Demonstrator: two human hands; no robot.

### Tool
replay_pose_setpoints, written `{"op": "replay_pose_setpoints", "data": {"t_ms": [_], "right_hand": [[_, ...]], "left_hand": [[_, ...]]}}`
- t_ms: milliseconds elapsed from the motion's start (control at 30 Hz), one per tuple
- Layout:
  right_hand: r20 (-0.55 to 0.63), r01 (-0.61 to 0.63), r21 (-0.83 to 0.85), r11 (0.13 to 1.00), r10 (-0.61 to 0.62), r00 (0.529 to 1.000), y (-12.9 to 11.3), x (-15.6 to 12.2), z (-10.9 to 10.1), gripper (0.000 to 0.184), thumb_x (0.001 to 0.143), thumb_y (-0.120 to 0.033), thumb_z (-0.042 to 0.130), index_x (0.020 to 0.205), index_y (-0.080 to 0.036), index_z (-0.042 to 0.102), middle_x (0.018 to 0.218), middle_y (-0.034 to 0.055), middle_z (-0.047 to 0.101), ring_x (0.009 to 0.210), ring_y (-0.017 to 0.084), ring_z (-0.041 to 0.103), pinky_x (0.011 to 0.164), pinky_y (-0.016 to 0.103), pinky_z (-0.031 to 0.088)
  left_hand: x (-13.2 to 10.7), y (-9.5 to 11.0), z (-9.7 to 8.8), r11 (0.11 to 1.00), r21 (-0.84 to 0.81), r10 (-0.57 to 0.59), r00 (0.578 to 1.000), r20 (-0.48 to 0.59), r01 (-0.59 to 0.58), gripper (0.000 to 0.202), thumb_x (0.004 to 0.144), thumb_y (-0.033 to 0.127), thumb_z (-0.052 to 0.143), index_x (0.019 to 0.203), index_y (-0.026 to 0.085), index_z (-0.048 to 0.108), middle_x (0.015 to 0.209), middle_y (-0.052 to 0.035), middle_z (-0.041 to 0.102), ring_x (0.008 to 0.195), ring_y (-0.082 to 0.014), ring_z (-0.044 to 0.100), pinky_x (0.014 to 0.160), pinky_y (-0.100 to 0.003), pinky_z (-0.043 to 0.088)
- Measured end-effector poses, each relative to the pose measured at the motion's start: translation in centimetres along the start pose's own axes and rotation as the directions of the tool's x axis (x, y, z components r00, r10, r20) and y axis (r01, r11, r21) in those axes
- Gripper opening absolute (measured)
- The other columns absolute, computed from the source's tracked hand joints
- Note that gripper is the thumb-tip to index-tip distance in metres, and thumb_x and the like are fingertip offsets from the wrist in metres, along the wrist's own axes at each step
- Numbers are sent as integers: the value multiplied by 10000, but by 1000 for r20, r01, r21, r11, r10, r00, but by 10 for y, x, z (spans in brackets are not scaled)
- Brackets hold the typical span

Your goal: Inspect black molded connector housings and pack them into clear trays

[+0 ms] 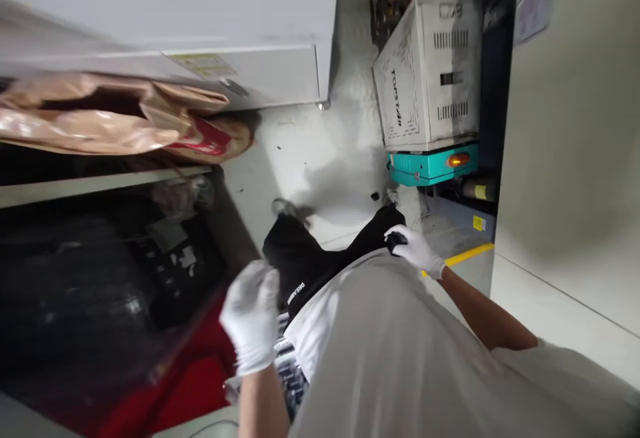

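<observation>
My right hand (415, 251), in a white glove, is closed around a small black object (396, 242) in front of my right thigh. Its rounded dark end shows past the fingers, but its kind is unclear. On the other side, my left hand (253, 315), also white-gloved, is raised beside my left thigh with the fingers curled in. Whatever may be inside that hand is hidden. Behind it lies a patterned dark and white thing (293, 375), partly covered by my grey shirt.
A white TOPSTAR case (400, 85) sits on a teal box (430, 166) at the right. Ahead is a white cabinet (260, 75). Brown paper bags (90, 128) stand on a shelf (100, 186) at left, above blurred dark things. A pale panel (565, 158) borders the right.
</observation>
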State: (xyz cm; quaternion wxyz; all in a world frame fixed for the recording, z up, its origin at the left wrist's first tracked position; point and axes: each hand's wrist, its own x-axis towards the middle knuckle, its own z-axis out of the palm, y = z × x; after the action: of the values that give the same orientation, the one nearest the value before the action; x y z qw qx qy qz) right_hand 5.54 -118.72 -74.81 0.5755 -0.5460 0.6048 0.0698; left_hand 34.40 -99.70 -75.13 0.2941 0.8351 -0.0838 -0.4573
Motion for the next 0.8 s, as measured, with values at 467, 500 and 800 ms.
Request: {"op": "replay_pose_setpoints", "data": {"t_ms": [467,500,800], "right_hand": [[-127,-369,256,893,409,903,-21,-173,26,390,581,-220,601,942,-217,747,948,53,766,970,266,687,944,407,547],[-114,-399,257,880,438,892,-24,-184,29,382,590,-217,603,944,-220,747,950,53,765,967,268,691,944,410,551],[-26,-470,275,839,495,868,-41,-234,-54,414,678,-286,705,1085,-221,741,1031,94,763,954,297,708,897,430,580]], "left_hand": [[55,0,44,980,186,35,980,197,-73,325,885,370,652,1123,187,776,1111,-64,798,1071,-235,746,1069,-332,556],[66,5,61,971,226,16,969,245,-73,332,901,326,645,1180,188,759,1143,-62,789,1101,-224,737,1089,-316,539],[69,-54,171,774,526,-468,878,102,352,962,713,251,855,1559,141,411,1412,-285,511,1204,-422,661,963,-486,566]]}}
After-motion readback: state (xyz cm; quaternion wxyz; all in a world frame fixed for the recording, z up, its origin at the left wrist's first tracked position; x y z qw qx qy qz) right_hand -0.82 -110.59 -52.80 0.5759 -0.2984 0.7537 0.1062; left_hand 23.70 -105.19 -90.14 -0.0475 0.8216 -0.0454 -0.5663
